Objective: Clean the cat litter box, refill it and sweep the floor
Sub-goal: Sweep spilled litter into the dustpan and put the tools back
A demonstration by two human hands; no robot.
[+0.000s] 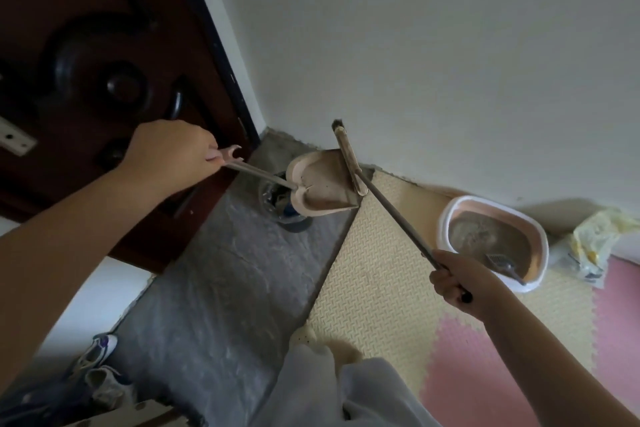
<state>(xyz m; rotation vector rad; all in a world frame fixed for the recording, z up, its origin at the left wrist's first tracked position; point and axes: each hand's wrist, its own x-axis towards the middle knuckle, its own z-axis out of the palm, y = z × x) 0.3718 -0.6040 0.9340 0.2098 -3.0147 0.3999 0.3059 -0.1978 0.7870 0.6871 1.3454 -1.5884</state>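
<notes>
Dustpan over bin, broom on its edge; litter box (scoop inside) rightward by wall

Single head-worn view — wide-angle, tilted, looking down at floor by door.

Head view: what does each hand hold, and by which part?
Left hand grips the dustpan near the top of its long handle; right hand grips the broom near the handle's end.

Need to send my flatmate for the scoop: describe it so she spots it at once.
Follow the white wall down to the oval litter box on the yellow mat. The scoop lies inside, at the box's near end. It is small, grey and slotted, the only tool in the box.
</notes>
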